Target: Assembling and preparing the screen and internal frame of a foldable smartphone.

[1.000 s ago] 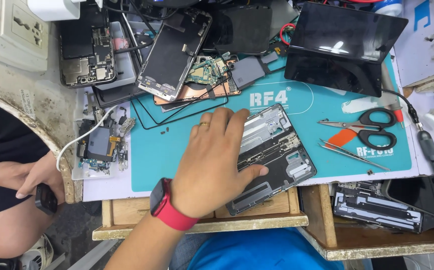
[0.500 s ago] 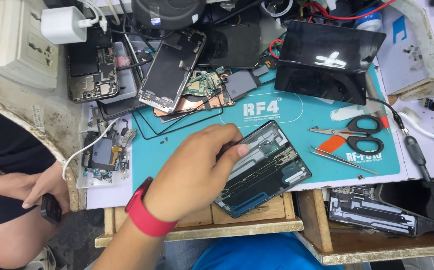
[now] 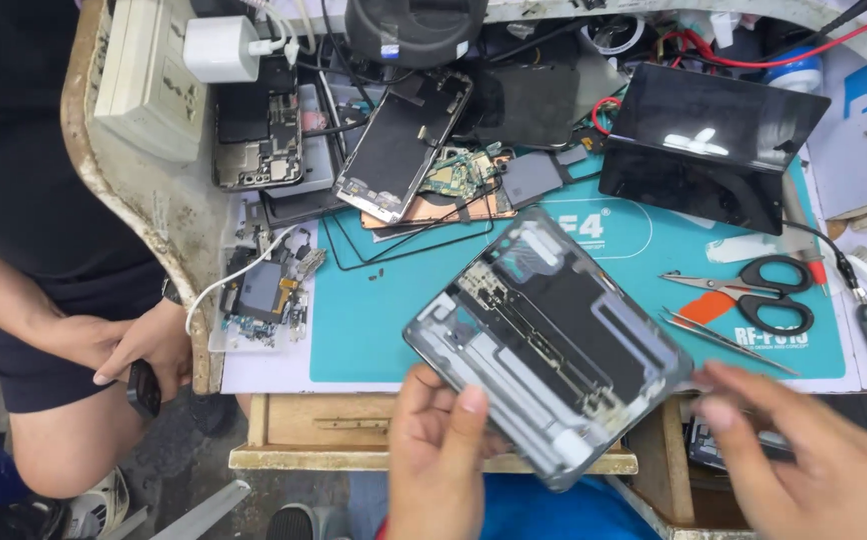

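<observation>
Here the left hand [image 3: 444, 465] has a grip on the opened phone [image 3: 552, 345], thumb on its lower edge. The right hand [image 3: 804, 455] is released, fingers spread just beside the phone, with scissors [image 3: 754, 290] beyond on the surface [image 3: 374, 320].

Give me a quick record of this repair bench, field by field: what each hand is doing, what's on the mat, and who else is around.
left hand: holds the opened phone frame by its near edge, thumb on top
right hand: at the frame's right corner, fingers blurred; grip unclear
phone frame: tilted, lifted over the teal mat
on mat: scissors, tweezers, dark folded device
behind mat: phone screen, circuit boards
far left: white charger in power strip
other person: seated left, a hand on the knee
</observation>
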